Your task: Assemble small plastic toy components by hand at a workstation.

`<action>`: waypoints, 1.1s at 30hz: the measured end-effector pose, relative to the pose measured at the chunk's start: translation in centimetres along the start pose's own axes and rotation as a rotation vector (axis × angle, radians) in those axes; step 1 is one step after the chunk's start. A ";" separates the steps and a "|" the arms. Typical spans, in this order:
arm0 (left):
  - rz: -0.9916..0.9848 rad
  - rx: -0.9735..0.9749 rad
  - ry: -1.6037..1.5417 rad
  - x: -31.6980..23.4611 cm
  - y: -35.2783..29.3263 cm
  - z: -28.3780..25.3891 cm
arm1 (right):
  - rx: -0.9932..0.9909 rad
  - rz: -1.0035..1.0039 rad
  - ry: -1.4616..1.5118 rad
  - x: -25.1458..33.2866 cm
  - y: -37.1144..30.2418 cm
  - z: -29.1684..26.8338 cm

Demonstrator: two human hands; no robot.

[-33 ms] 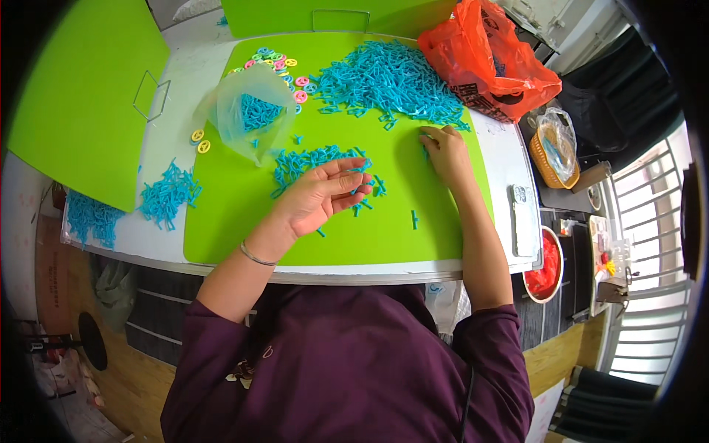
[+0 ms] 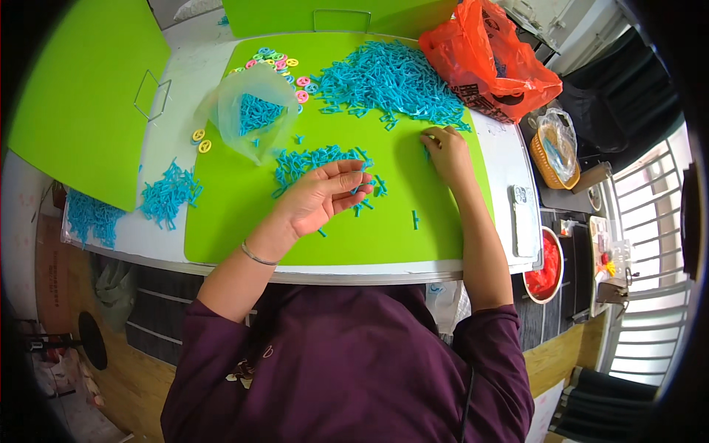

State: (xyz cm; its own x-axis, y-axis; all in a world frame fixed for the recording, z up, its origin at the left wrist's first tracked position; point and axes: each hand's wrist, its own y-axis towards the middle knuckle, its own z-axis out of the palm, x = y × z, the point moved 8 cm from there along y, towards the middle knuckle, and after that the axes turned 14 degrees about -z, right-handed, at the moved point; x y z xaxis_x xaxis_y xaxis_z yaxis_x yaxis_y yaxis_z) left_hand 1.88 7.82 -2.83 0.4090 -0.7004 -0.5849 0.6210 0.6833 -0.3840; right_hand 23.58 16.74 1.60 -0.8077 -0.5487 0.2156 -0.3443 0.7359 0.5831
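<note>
My left hand [image 2: 321, 195] hovers over the middle of a bright green mat [image 2: 251, 229], its thumb and fingers curled together around a small blue plastic piece [image 2: 365, 165], mostly hidden. My right hand [image 2: 447, 156] is at the mat's right side, fingertips pinched on another small blue piece [image 2: 426, 153] that barely shows. Beyond the left hand lies a loose cluster of blue pieces [image 2: 299, 166]. One single piece [image 2: 415, 220] lies apart between my forearms. A large heap of the same blue pieces [image 2: 391, 77] covers the far part of the mat.
A frosted plastic bag [image 2: 277, 140] with blue pieces stands left, by colourful rings [image 2: 292, 63] and yellow rings [image 2: 204, 146]. More blue pieces [image 2: 171, 193] lie on the white tabletop. A red plastic bag [image 2: 473, 52] sits far right; a white block [image 2: 523, 221] lies at the right edge.
</note>
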 end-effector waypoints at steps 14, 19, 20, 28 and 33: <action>-0.090 -0.069 -0.113 0.6 0.0 -1.4 | 0.187 0.424 1.209 7.4 -1.7 1.0; 0.020 -0.015 -0.122 0.0 0.0 -0.6 | 0.200 0.414 1.344 9.9 -2.4 1.4; 0.019 -0.015 -0.123 -0.1 -0.1 -0.4 | 0.212 0.468 1.423 10.2 -2.7 1.7; 0.036 -0.025 -0.136 0.1 -0.1 -0.5 | 0.180 0.541 1.552 11.9 -3.2 2.4; 0.055 -0.030 -0.111 0.0 -0.2 -0.4 | 0.185 0.515 1.536 12.1 -3.2 2.6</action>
State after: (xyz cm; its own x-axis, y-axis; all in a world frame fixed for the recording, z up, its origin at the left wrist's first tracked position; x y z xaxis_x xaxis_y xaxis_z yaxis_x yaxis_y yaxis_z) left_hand 1.51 7.73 -3.04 0.5143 -0.6791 -0.5238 0.5759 0.7260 -0.3758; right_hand 13.71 8.75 0.32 0.3214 -0.0177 0.9468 -0.3450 0.9289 0.1345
